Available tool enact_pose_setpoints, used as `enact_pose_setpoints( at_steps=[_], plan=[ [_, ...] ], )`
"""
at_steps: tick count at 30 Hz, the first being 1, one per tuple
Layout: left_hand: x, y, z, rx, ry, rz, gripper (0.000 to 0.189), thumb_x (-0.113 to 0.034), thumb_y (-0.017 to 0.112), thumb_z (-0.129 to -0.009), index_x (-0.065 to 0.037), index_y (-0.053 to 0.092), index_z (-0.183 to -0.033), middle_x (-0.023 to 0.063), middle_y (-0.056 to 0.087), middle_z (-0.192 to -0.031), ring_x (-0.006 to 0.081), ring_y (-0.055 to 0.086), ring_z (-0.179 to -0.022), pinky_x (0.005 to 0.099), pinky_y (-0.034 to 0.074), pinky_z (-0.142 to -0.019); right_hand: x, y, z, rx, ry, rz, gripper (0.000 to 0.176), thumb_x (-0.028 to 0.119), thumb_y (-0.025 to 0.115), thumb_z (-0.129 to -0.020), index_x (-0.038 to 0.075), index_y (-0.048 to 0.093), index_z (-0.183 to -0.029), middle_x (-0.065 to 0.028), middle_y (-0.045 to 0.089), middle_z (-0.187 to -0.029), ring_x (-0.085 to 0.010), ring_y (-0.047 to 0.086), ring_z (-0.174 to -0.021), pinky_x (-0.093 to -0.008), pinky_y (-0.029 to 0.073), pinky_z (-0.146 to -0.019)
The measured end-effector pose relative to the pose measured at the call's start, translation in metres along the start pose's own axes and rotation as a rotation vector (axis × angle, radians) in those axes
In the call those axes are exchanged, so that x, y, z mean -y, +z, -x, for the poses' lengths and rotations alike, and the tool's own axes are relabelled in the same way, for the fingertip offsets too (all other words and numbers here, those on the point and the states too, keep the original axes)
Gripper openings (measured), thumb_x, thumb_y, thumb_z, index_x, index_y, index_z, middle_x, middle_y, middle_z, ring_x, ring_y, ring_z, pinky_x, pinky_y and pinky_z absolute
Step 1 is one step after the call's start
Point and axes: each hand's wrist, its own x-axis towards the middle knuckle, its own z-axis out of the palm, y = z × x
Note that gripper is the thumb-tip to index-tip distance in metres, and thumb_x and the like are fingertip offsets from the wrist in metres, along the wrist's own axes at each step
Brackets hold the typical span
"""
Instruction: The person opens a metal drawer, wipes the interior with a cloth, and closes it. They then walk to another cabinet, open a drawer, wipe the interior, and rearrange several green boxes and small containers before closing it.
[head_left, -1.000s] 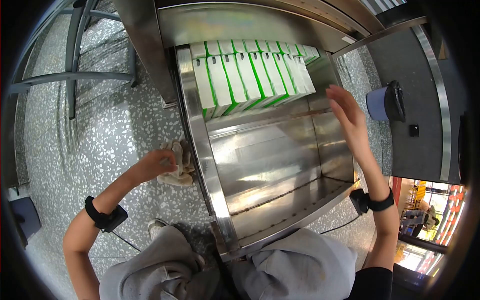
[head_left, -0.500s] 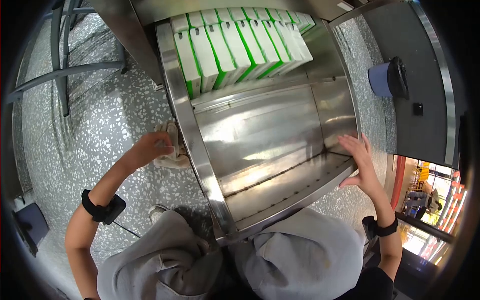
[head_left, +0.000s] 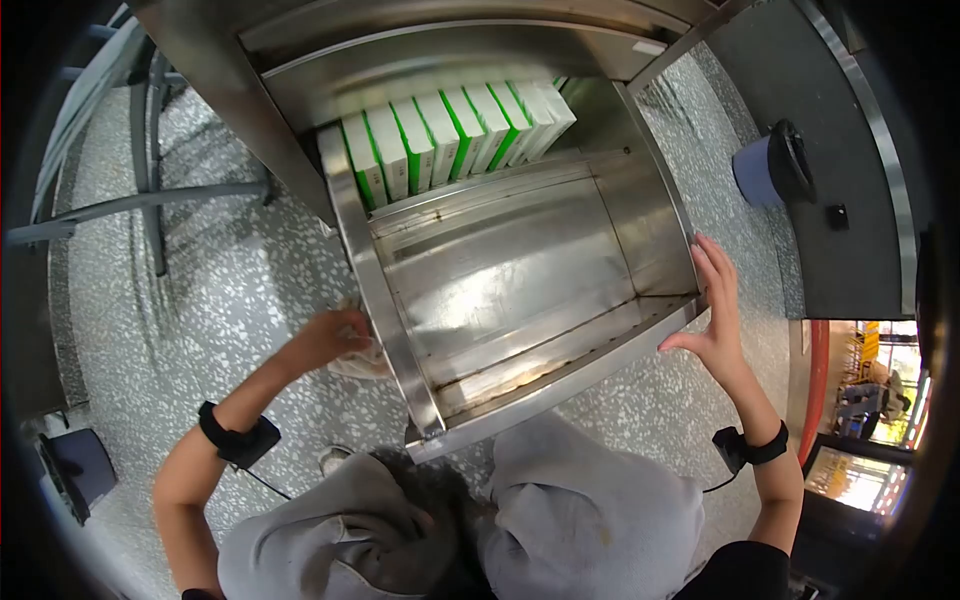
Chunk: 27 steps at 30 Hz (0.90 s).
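A metal drawer (head_left: 500,267) stands partly pulled out of a metal cabinet (head_left: 440,68). Several white and green boxes (head_left: 440,140) stand upright in a row at its back. Beside the drawer's left wall is my left hand (head_left: 335,338), its fingers curled in; what they hold, if anything, is hidden. Just behind and below those fingers lies a beige, cloth-like item (head_left: 362,362), partly covered by the hand and the drawer wall. My right hand (head_left: 715,310) rests with fingers spread at the drawer's front right corner, thumb towards the front edge.
My knees (head_left: 590,500) are close to the drawer front. Grey metal legs (head_left: 150,205) stand on the speckled floor (head_left: 220,260) at the left. A blue bin with a black liner (head_left: 765,170) is at the right, and another dark bin (head_left: 80,470) at the lower left.
The drawer has slid further into the cabinet, so the rear row of boxes is now mostly hidden. Both hands have stayed beside it. The camera view has shifted, showing more of the cabinet front.
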Motion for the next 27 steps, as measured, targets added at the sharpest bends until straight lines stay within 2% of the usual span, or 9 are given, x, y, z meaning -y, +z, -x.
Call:
enact_pose_setpoints(
  at_steps=[3,7,8,10,13,15,19,25,27],
  plan=[
    [0.006,-0.002,0.002,-0.007,0.091,-0.065,0.013,-0.016,0.063,-0.078,-0.004,0.058,-0.08,0.006,0.06,-0.077,0.0136,0.055,-0.074,0.0286,0.042,-0.069,0.001,0.009,-0.019,-0.122,0.014,0.029,0.106,0.057,0.072,-0.044,0.004,0.037,-0.13,-0.0161,0.034,-0.135,-0.0358,0.033,-0.123,-0.0469,0.026,-0.1],
    [0.002,-0.002,0.006,-0.026,0.024,-0.024,0.015,-0.018,0.064,-0.077,-0.004,0.058,-0.08,0.0065,0.06,-0.076,0.0137,0.054,-0.074,0.0297,0.041,-0.068,0.009,0.026,-0.053,-0.32,0.05,0.112,0.094,0.051,0.072,-0.05,0.003,0.041,-0.124,-0.016,0.037,-0.131,-0.0364,0.037,-0.117,-0.045,0.03,-0.096],
    [-0.009,-0.004,0.01,-0.037,-0.039,-0.117,0.016,-0.019,0.064,-0.078,-0.004,0.058,-0.08,0.006,0.058,-0.075,0.0136,0.053,-0.073,0.0294,0.04,-0.067,0.012,0.032,-0.063,-0.399,0.06,0.127,0.087,0.049,0.073,-0.052,0.002,0.043,-0.119,-0.0155,0.041,-0.126,-0.035,0.04,-0.113,-0.0432,0.033,-0.092],
    [-0.007,-0.004,0.009,-0.014,0.03,-0.032,0.017,-0.02,0.063,-0.078,-0.004,0.058,-0.08,0.0054,0.057,-0.073,0.0133,0.052,-0.071,0.029,0.04,-0.066,0.017,0.043,-0.084,-0.55,0.079,0.155,0.074,0.043,0.074,-0.055,0.001,0.048,-0.109,-0.0145,0.047,-0.116,-0.0322,0.046,-0.104,-0.0398,0.038,-0.085],
    [-0.01,-0.001,0.012,0.002,0.014,0.0,0.017,-0.021,0.062,-0.079,-0.005,0.057,-0.08,0.0034,0.053,-0.07,0.0119,0.048,-0.069,0.0282,0.038,-0.063,0.022,0.062,-0.116,-0.563,0.15,0.175,0.046,0.034,0.075,-0.062,0.0,0.053,-0.085,-0.0118,0.055,-0.085,-0.0247,0.053,-0.075,-0.0345,0.041,-0.064],
    [-0.007,0.002,0.01,-0.001,0.038,-0.005,0.017,-0.022,0.062,-0.079,-0.005,0.056,-0.08,0.0032,0.053,-0.069,0.0115,0.048,-0.068,0.0282,0.038,-0.062,0.014,0.08,-0.135,-0.517,0.2,-0.027,0.038,0.029,0.074,-0.067,-0.001,0.052,-0.074,-0.0104,0.052,-0.068,-0.0208,0.047,-0.058,-0.0325,0.037,-0.053],
    [-0.025,0.003,0.016,0.032,-0.095,-0.03,0.017,-0.023,0.064,-0.08,-0.007,0.059,-0.082,0.002,0.054,-0.073,0.0101,0.046,-0.072,0.0274,0.037,-0.066,0.004,0.099,-0.161,-0.618,0.107,-0.262,0.036,0.024,0.072,-0.072,-0.003,0.05,-0.062,-0.0103,0.044,-0.051,-0.0169,0.035,-0.042,-0.03,0.031,-0.042],
    [-0.026,0.007,0.003,0.065,-0.042,-0.082,0.019,-0.023,0.063,-0.078,-0.005,0.057,-0.08,0.0056,0.059,-0.074,0.0144,0.054,-0.072,0.031,0.041,-0.064,-0.001,0.097,-0.181,-0.572,0.127,-0.29,0.035,0.024,0.072,-0.072,-0.004,0.053,-0.061,-0.0135,0.044,-0.049,-0.0188,0.032,-0.042,-0.0302,0.032,-0.043],
    [-0.031,0.009,-0.006,0.124,-0.044,-0.061,0.019,-0.024,0.063,-0.08,-0.006,0.058,-0.082,0.0035,0.056,-0.074,0.0118,0.05,-0.073,0.0289,0.039,-0.065,-0.002,0.097,-0.191,-0.558,0.119,-0.271,0.037,0.026,0.072,-0.072,-0.004,0.054,-0.06,-0.014,0.043,-0.049,-0.0214,0.032,-0.041,-0.0312,0.032,-0.042]
  ],
)
